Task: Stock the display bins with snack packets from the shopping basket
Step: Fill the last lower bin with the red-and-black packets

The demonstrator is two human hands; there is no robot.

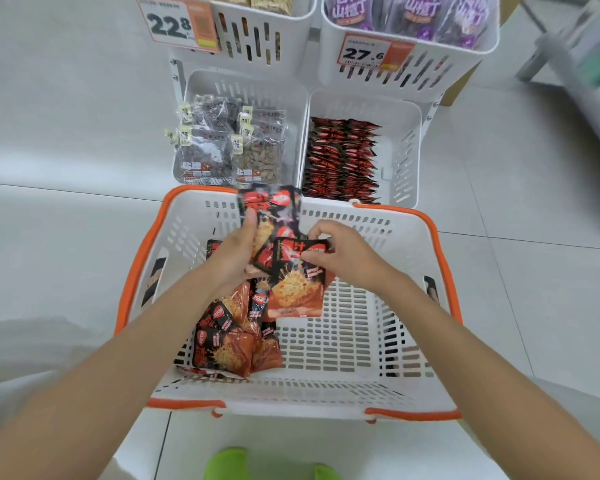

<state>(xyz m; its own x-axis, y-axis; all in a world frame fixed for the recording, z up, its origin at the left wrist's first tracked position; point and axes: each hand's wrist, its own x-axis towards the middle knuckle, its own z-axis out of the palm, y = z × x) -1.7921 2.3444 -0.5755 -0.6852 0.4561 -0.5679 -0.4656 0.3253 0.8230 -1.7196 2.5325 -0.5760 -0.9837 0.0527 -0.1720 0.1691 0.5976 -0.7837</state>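
**Gathering step, seen from above.** We are looking down on the shopping basket (326, 396), white with an orange rim, which is filling the lower half of the view. Just beyond its far rim two display bins are standing. At 1 o'clock is the right lower bin (404, 133), with rows of red-and-black packets (340, 161) standing on edge along its left side. At 11 o'clock is the left lower bin (243, 86), holding nut bags (257, 157).

Loose packets (229, 344) are lying heaped at 7 o'clock on the basket floor. Above them the left hand (232, 251) is gripping a bundle (271, 209) of several packets. The right hand (347, 251) is pinching the top edge of a single packet (297, 289).

We are judging the step to be collection, with nothing yet being carried across. The next move is calling for the single packet to join the bundle. The bundle would then be going toward 1 o'clock and turning on edge to match the rows.

The single packet's long axis is running from 12 to 6, with its printed top at 12. The bundle is leaning slightly toward 1.
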